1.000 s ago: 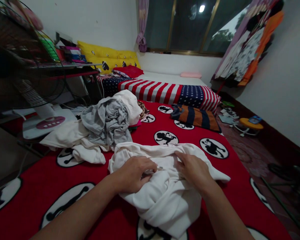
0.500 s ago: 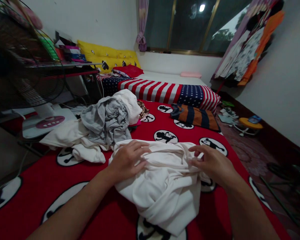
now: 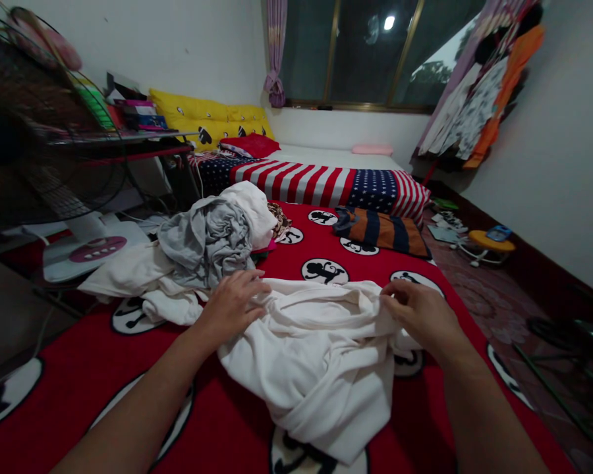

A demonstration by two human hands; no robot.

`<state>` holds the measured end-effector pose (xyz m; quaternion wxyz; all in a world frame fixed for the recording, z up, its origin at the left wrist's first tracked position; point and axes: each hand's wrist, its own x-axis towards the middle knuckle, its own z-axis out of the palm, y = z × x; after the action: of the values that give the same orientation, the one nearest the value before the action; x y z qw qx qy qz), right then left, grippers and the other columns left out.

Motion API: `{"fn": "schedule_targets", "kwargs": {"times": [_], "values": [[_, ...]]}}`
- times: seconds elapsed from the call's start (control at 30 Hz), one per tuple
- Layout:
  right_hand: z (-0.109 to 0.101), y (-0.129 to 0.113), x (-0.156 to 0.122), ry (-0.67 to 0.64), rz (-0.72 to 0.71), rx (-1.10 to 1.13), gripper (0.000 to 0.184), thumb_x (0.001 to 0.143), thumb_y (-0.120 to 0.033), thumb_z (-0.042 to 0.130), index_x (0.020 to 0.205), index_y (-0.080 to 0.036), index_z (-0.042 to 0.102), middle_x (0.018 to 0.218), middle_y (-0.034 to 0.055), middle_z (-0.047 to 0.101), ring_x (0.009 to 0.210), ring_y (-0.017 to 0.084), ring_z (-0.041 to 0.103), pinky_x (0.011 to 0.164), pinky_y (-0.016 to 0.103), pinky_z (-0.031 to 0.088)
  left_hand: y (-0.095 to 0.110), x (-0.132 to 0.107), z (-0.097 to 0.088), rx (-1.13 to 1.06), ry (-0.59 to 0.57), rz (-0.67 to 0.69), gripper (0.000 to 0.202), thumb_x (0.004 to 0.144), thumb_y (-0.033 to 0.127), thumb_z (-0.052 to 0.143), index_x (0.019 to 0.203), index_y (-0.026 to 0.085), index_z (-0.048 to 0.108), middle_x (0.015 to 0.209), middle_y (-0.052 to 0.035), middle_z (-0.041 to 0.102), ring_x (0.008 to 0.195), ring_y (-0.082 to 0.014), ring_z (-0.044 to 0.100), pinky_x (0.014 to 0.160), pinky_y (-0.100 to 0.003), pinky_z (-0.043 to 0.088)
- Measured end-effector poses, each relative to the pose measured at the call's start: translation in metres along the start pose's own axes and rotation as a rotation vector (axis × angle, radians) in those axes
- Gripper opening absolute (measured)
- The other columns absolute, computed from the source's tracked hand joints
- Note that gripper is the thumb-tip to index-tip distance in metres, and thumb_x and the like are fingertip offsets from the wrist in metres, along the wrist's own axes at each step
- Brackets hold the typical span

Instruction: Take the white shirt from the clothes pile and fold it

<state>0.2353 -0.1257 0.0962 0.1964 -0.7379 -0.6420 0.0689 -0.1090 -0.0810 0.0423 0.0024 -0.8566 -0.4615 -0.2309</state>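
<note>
Two hands on one white garment (image 3: 316,355), head view only. Left hand (image 3: 230,306) laid flat, fingers spread, pressing far left edge. Right hand (image 3: 418,316) pinching far right edge between thumb and fingers. Garment bunched on red blanket (image 3: 69,368), spanning between both hands, bulk trailing toward body. Step judged: spreading for folding. Next move likely calls for pulling edges apart and smoothing. Laundry pile (image 3: 202,243) just beyond left hand.

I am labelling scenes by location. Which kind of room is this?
Most likely a bedroom at home: a flag-striped mattress with pillows, clothes hanging by the window, and a laundry pile.
</note>
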Motion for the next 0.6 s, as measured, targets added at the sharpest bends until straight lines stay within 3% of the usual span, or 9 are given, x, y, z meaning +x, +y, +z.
{"fn": "schedule_targets", "kwargs": {"times": [0.1, 0.17, 0.3, 0.37, 0.47, 0.53, 0.6], "values": [[-0.001, 0.002, 0.001, 0.227, -0.005, 0.337, 0.018, 0.077, -0.037, 0.057, 0.08, -0.021, 0.067, 0.076, 0.0026, 0.067, 0.06, 0.015, 0.059, 0.053, 0.025, 0.041, 0.002, 0.001, -0.003, -0.037, 0.024, -0.006, 0.006, 0.079, 0.023, 0.063, 0.084, 0.023, 0.067, 0.113, -0.0058, 0.066, 0.107, -0.027, 0.057, 0.09, -0.041, 0.043], [-0.002, 0.003, 0.002, 0.355, 0.055, 0.53, 0.021, 0.075, -0.039, 0.06, 0.081, -0.02, 0.064, 0.082, 0.0044, 0.068, 0.059, 0.015, 0.062, 0.051, 0.024, 0.044, 0.0, 0.001, -0.006, -0.118, 0.124, -0.077, 0.009, 0.084, 0.025, 0.057, 0.087, 0.022, 0.065, 0.102, -0.0058, 0.068, 0.097, -0.0242, 0.061, 0.085, -0.036, 0.044], [-0.004, 0.003, 0.003, 0.376, 0.2, 0.824, 0.023, 0.078, -0.042, 0.057, 0.085, -0.02, 0.055, 0.065, 0.0004, 0.062, 0.051, 0.017, 0.064, 0.045, 0.024, 0.046, -0.002, 0.002, -0.014, -0.45, 0.426, -0.394, 0.02, 0.085, 0.039, 0.054, 0.091, 0.02, 0.057, 0.071, 0.0, 0.061, 0.063, -0.0165, 0.058, 0.057, -0.024, 0.041], [-0.004, 0.006, 0.005, 0.365, 0.182, 0.831, 0.026, 0.078, -0.045, 0.058, 0.084, -0.02, 0.054, 0.058, -0.0022, 0.058, 0.046, 0.015, 0.059, 0.044, 0.024, 0.045, -0.002, 0.004, -0.02, -0.736, 0.444, -0.527, 0.03, 0.08, 0.047, 0.058, 0.091, 0.019, 0.054, 0.062, 0.0028, 0.056, 0.052, -0.014, 0.052, 0.049, -0.022, 0.037], [-0.002, 0.016, 0.006, 0.17, 0.054, 0.645, 0.035, 0.072, -0.048, 0.066, 0.089, -0.019, 0.059, 0.07, 0.0022, 0.065, 0.057, 0.017, 0.061, 0.05, 0.025, 0.048, -0.004, 0.004, -0.03, -1.052, 0.186, -0.623, 0.042, 0.074, 0.053, 0.062, 0.095, 0.018, 0.054, 0.064, 0.0026, 0.058, 0.05, -0.0135, 0.053, 0.048, -0.021, 0.039], [0.001, 0.023, 0.005, -0.053, -0.047, 0.429, 0.052, 0.062, -0.045, 0.075, 0.105, -0.018, 0.061, 0.091, 0.0076, 0.07, 0.077, 0.022, 0.066, 0.061, 0.028, 0.05, -0.006, 0.002, -0.038, -1.024, -0.085, -0.557, 0.046, 0.072, 0.052, 0.066, 0.101, 0.017, 0.059, 0.077, -0.0001, 0.065, 0.061, -0.0156, 0.059, 0.054, -0.021, 0.043], [0.004, 0.025, 0.003, -0.192, -0.066, 0.136, 0.065, 0.055, -0.037, 0.08, 0.114, -0.019, 0.062, 0.102, 0.0098, 0.07, 0.092, 0.027, 0.065, 0.068, 0.03, 0.047, -0.008, -0.002, -0.046, -0.85, -0.379, -0.393, 0.05, 0.065, 0.046, 0.073, 0.105, 0.018, 0.064, 0.09, -0.001, 0.07, 0.074, -0.0186, 0.063, 0.062, -0.021, 0.045]]}}
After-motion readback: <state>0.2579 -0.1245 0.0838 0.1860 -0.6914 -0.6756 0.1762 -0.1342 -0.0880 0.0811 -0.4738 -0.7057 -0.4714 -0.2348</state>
